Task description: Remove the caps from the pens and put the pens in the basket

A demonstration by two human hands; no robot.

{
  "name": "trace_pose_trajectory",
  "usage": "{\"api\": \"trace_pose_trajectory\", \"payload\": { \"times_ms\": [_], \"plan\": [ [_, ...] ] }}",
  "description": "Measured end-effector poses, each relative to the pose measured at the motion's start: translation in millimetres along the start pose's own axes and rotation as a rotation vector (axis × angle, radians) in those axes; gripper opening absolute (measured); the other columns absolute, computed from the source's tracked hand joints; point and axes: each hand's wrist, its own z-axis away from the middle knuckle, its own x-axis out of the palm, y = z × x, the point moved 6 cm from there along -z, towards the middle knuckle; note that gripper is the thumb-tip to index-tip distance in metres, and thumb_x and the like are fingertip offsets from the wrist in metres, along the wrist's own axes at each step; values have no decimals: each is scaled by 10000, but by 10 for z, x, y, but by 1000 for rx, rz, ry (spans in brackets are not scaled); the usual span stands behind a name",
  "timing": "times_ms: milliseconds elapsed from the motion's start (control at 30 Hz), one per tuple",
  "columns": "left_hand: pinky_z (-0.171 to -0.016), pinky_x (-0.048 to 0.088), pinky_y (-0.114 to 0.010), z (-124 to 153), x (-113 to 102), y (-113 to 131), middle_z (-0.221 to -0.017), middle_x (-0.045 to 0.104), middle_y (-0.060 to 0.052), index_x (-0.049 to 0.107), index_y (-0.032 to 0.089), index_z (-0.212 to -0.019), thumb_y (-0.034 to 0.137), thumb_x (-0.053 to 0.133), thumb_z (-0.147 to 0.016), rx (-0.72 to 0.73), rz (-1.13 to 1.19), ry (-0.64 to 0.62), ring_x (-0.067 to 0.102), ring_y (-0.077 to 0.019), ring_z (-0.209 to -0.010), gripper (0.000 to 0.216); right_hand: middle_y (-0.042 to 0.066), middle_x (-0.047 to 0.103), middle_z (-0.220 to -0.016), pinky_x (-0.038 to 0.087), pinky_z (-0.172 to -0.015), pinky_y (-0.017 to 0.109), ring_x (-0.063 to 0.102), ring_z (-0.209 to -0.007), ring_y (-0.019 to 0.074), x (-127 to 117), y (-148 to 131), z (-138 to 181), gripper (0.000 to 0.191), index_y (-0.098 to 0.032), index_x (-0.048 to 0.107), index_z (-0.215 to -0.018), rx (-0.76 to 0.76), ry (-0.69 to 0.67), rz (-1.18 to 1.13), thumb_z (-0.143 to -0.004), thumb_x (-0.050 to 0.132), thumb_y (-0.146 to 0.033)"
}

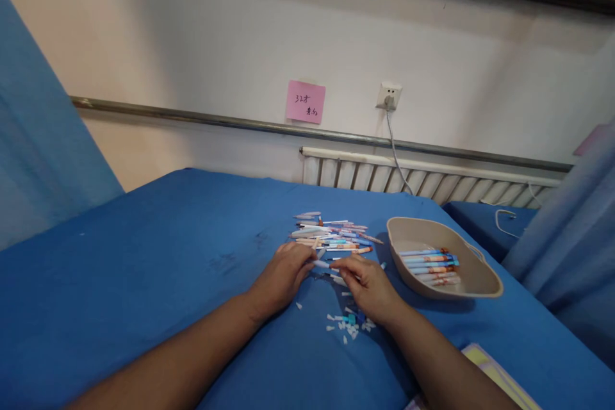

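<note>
One pen (321, 263) between fingers (344, 262), one basin (473, 272)

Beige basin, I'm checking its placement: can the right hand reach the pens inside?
Probably yes: the pens lie in the open-topped basin beside the right hand, though it's busy with a pale pen.

The blue cover (144, 269) is matt cloth. At 5 o'clock, the pen barrels (346, 246) look like smooth plastic; at 4 o'clock, the beige basin (473, 269) too. At 12 o'clock, the pink note (306, 102) is matt paper.
</note>
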Motion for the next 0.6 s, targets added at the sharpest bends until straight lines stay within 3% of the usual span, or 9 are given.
{"api": "trace_pose_trajectory", "payload": {
  "times_ms": [233,333,600],
  "plan": [
    [-830,402,-325,5,24,30,-931,617,-50,582,205,-935,287,450,-883,9,122,-17,528,-209,-910,163,12,636,-758,409,-629,246,571,-709,155,-69,-20,-5,170,-205,644,-829,33,108,-23,-833,475,-215],
    [-811,420,-295,20,53,83,-929,627,-38,581,214,-953,281,432,-890,0,194,-67,550,-193,-891,175,23,633,-785,415,-667,251,567,-742,159,-110,-37,-1,195,-198,632,-841,48,188,-71,-866,446,-253],
    [-797,432,-271,87,176,333,-976,649,-26,604,245,-1010,278,421,-895,11,320,-221,582,-191,-899,218,65,626,-989,480,-698,280,590,-890,186,40,44,-3,402,-202,596,-1001,125,156,-489,-923,305,-468]
  ]
}}
